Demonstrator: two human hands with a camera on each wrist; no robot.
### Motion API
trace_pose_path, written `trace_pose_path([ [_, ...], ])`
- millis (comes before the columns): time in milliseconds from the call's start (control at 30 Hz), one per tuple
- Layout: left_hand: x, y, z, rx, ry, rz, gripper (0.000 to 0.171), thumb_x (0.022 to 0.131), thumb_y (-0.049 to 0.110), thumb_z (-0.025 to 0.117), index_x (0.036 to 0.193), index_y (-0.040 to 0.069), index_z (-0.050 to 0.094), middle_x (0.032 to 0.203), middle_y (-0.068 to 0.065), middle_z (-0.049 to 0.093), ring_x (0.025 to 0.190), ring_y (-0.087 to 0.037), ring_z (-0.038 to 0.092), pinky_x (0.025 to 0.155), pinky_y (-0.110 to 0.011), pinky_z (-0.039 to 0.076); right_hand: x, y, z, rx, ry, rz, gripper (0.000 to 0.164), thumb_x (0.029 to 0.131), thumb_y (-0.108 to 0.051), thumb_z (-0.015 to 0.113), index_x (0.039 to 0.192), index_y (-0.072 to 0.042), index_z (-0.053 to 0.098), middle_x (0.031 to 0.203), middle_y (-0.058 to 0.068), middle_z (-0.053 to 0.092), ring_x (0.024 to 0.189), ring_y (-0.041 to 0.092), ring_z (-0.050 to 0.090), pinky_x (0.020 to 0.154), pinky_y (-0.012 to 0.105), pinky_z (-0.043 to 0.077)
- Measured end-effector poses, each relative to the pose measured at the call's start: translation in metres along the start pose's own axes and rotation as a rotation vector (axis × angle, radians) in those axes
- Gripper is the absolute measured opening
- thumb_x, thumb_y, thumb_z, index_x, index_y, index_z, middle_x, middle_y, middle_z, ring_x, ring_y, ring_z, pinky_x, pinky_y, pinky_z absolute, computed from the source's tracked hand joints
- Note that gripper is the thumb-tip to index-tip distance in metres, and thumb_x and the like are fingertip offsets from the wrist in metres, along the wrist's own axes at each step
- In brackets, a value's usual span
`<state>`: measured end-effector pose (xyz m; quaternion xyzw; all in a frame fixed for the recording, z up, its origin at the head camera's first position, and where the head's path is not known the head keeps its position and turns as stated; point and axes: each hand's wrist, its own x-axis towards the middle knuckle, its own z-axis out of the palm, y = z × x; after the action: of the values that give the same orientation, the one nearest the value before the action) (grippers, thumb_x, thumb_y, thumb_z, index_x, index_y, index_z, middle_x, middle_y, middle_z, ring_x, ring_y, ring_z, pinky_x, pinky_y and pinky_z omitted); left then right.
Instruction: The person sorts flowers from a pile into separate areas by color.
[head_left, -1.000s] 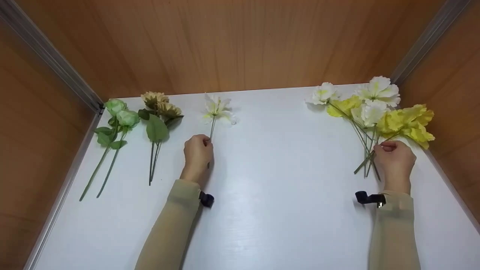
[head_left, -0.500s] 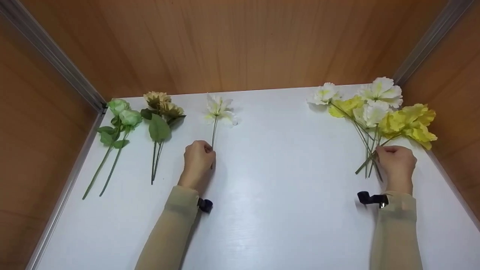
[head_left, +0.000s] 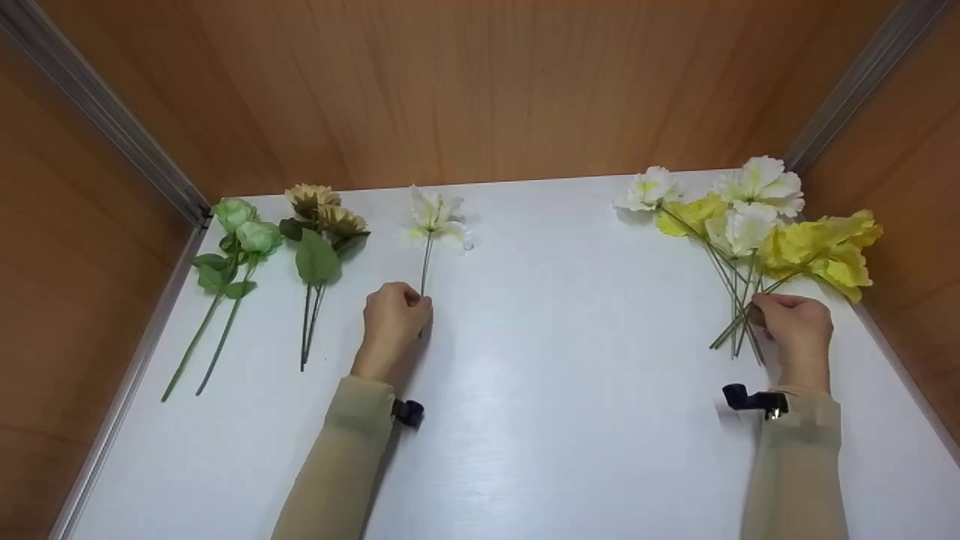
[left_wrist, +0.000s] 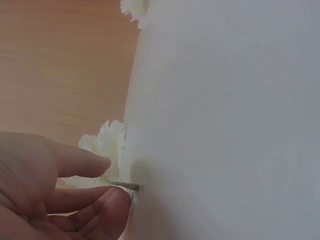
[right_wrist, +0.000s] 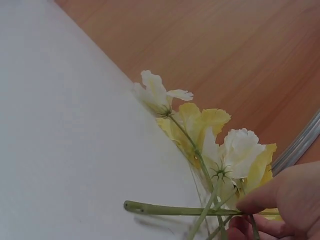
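head view: i've got my left hand (head_left: 394,315) left of centre, thumb and fingers curled around the stem of the single white flower (head_left: 436,217). bloom lies above the hand, near the far edge of the white table (head_left: 540,337). right hand (head_left: 799,322) is at right, fingertips pinching at the crossed stems (head_left: 742,300) of the cluster. white blooms (head_left: 761,186) and yellow blooms (head_left: 844,247) fan out above it, upper right. pale green flowers (head_left: 259,236) at left, tan flowers (head_left: 341,221) just right of them, both laid flat. wooden panel (head_left: 480,90) across the top.

left wrist view: hand at lower left, stem running between thumb and fingers, its end poking out right. i can't tell how tight the hold is. bloom partly hidden behind the thumb. another white bloom (left_wrist: 133,9) is cut by the top edge.

right wrist view: hand at lower right, thumb pressed on a thick green stem (right_wrist: 170,210), pinching it. stem lies nearly level, end toward lower left, crossing thinner stems. white and yellow blooms sit above, centre to right. metal strip (right_wrist: 301,142) at the right edge.
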<state>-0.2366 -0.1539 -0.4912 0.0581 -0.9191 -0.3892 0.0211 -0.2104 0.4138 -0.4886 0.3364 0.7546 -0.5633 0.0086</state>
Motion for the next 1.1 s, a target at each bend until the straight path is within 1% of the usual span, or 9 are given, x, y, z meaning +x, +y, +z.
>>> trace_pose_path([
  [67,-0.002,0.001,-0.001,-0.016,0.006,0.0,0.021,0.102,0.016,0.071,0.096,-0.004,0.077,0.078,-0.012,0.073,0.06,-0.022,0.067,0.058,-0.033,0.054,0.0,-0.001,-0.002,0.142,-0.031,0.049,0.014,0.103,-0.028,0.078,0.093,-0.018,0.076,0.074,-0.011,0.074,0.071,0.005,0.067,0.064,0.021,0.053],
  [133,-0.004,0.003,-0.003,-0.027,0.014,0.003,0.023,0.103,0.018,0.071,0.097,-0.003,0.078,0.08,-0.011,0.074,0.062,-0.022,0.068,0.061,-0.035,0.056,0.0,-0.002,-0.004,0.243,-0.051,0.092,0.016,0.101,-0.025,0.081,0.086,-0.02,0.079,0.076,-0.006,0.076,0.072,0.007,0.068,0.063,0.023,0.052],
  [267,-0.006,0.003,-0.005,-0.039,0.033,0.014,0.024,0.102,0.019,0.07,0.097,-0.002,0.079,0.084,-0.012,0.075,0.072,-0.026,0.067,0.071,-0.041,0.057,-0.001,-0.003,-0.006,0.35,-0.09,0.145,0.012,0.097,-0.027,0.086,0.093,-0.017,0.08,0.083,-0.003,0.077,0.078,0.009,0.069,0.065,0.023,0.053],
  [333,-0.007,0.002,-0.006,-0.042,0.032,0.01,0.024,0.102,0.019,0.07,0.096,-0.002,0.079,0.084,-0.012,0.074,0.075,-0.028,0.067,0.073,-0.042,0.056,-0.001,-0.004,-0.006,0.403,-0.091,0.159,0.015,0.094,-0.027,0.089,0.096,-0.015,0.081,0.085,-0.003,0.078,0.079,0.01,0.07,0.067,0.023,0.055],
  [500,-0.006,-0.001,-0.004,-0.028,0.019,-0.003,0.024,0.103,0.02,0.069,0.096,-0.002,0.078,0.083,-0.011,0.074,0.073,-0.027,0.067,0.071,-0.04,0.055,-0.002,-0.004,-0.005,0.53,-0.017,0.145,0.015,0.087,-0.02,0.095,0.091,-0.011,0.083,0.083,0.001,0.08,0.074,0.014,0.075,0.067,0.025,0.062],
  [567,-0.006,-0.002,-0.004,-0.031,0.017,-0.006,0.024,0.103,0.02,0.069,0.096,-0.002,0.078,0.083,-0.012,0.074,0.072,-0.026,0.067,0.07,-0.04,0.055,-0.003,-0.005,-0.006,0.551,0.021,0.127,0.015,0.086,-0.019,0.096,0.09,-0.011,0.083,0.082,0.001,0.08,0.071,0.015,0.077,0.066,0.025,0.063],
  [767,-0.007,-0.001,-0.005,-0.042,0.002,-0.001,0.022,0.101,0.018,0.07,0.095,-0.002,0.077,0.079,-0.011,0.073,0.067,-0.024,0.066,0.066,-0.036,0.053,-0.001,-0.004,-0.01,0.56,0.099,0.108,0.026,0.085,-0.023,0.096,0.101,-0.011,0.078,0.082,-0.002,0.08,0.067,0.015,0.075,0.064,0.024,0.063],
  [933,-0.007,0.0,-0.006,-0.023,-0.049,-0.002,0.016,0.097,0.009,0.069,0.1,-0.005,0.076,0.077,-0.01,0.073,0.059,-0.019,0.065,0.057,-0.029,0.051,0.0,-0.005,-0.012,0.494,0.113,0.098,0.033,0.083,-0.021,0.098,0.105,-0.013,0.074,0.082,-0.005,0.079,0.067,0.015,0.074,0.063,0.025,0.063],
  [1100,-0.006,-0.001,-0.004,0.022,-0.073,-0.014,0.01,0.093,0.003,0.069,0.096,-0.004,0.076,0.08,-0.012,0.073,0.066,-0.023,0.065,0.057,-0.031,0.051,-0.005,-0.011,-0.017,0.49,0.153,0.089,0.035,0.082,-0.023,0.098,0.106,-0.014,0.074,0.086,-0.007,0.078,0.07,0.014,0.074,0.066,0.023,0.063],
])
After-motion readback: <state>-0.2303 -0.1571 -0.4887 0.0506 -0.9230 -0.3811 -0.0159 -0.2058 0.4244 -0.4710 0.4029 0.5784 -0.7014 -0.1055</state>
